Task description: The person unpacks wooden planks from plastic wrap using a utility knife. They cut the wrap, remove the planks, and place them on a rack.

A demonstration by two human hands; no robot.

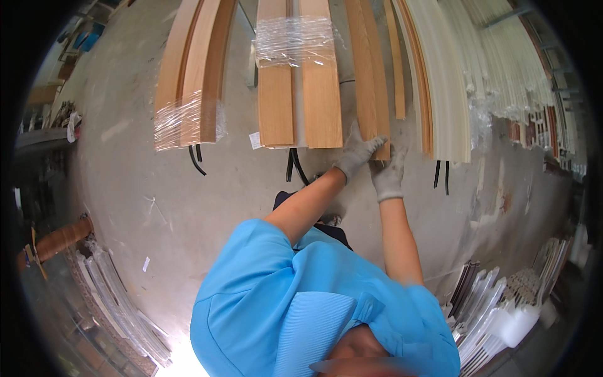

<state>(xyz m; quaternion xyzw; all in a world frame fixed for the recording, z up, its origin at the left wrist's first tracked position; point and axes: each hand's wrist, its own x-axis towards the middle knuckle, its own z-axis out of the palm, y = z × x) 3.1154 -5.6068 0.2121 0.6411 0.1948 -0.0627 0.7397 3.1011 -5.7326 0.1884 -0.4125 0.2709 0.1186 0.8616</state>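
Observation:
Both of my hands wear grey work gloves. A long wood-coloured plank (369, 81) stretches away from me, its near end between my gloves. My left hand (359, 152) grips that end from the left, fingers lying across its top. At the right corner of the same end is my right hand (389, 174), thumb up along the edge and the other fingers partly hidden beneath. To the left lies a pair of wood-coloured boards (321, 107) bound with clear stretch film (295, 41). A thin wood-coloured strip (396, 69) runs just right of the plank.
Another film-wrapped bundle of wood-coloured profiles (204, 81) is at the left. Pale long panels (449, 107) line the right side. Black strips (296, 166) poke out under the bundles. Wrapped lengths (480, 301) stand at lower right, more long pieces (119, 295) at lower left.

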